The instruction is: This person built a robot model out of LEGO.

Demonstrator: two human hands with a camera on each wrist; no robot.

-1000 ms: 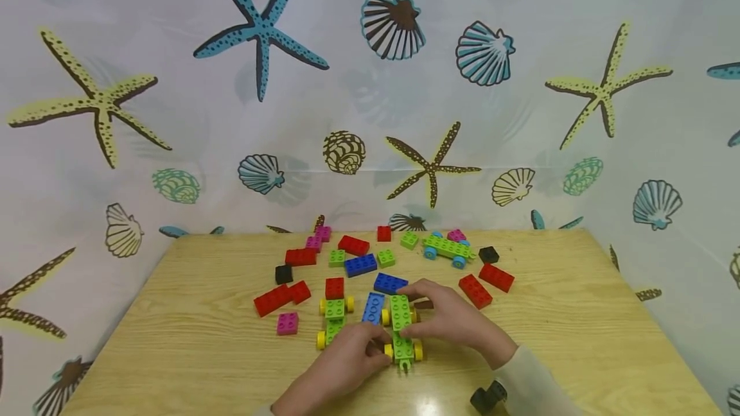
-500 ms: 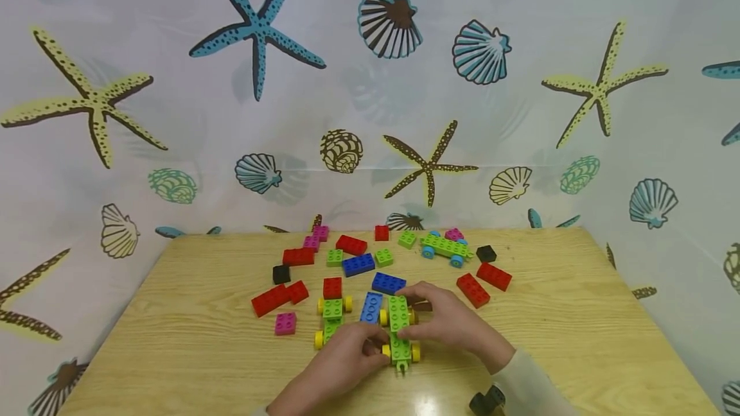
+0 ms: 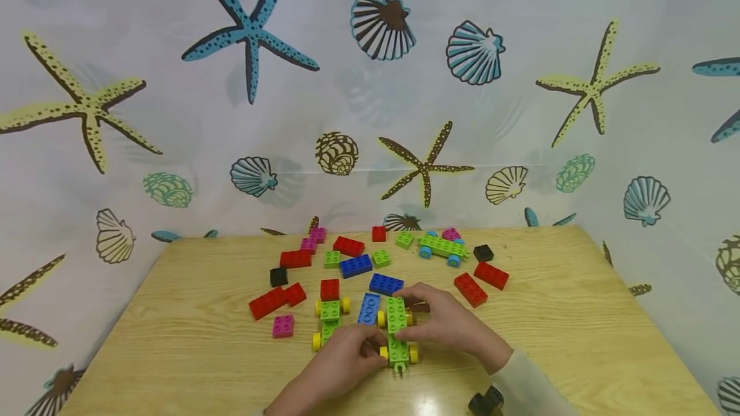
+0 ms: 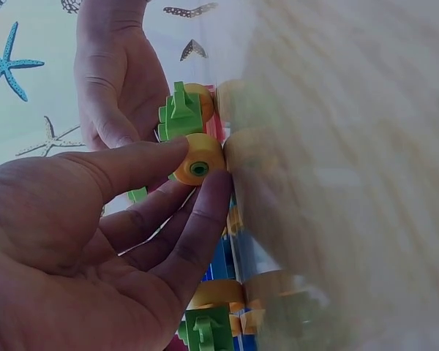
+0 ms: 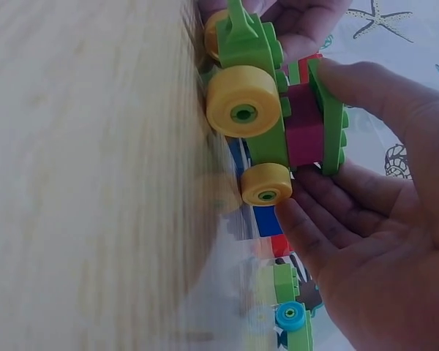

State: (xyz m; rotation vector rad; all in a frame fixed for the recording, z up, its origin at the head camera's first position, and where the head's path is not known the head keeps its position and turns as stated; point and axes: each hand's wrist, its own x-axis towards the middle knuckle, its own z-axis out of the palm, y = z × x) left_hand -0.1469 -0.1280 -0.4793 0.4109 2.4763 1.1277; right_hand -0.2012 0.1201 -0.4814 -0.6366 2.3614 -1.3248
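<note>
Both hands are at a green toy car with yellow wheels, which stands on the table. My left hand pinches a yellow wheel of it between thumb and fingers. In the right wrist view, a magenta brick sits on the car base, topped by a green studded piece. My right hand grips that top piece, thumb on one edge and fingers at the other end. Left of the hands stands a second green car with yellow wheels, partly hidden by the left hand.
A pale blue brick and a dark blue brick lie close beyond the hands. Several red, green, magenta and black bricks spread further back. A green car with blue wheels stands at the rear; a black piece lies by the right sleeve.
The head view has shifted slightly, so the scene appears a little further left. Both hands keep the same hold on the toy car.
</note>
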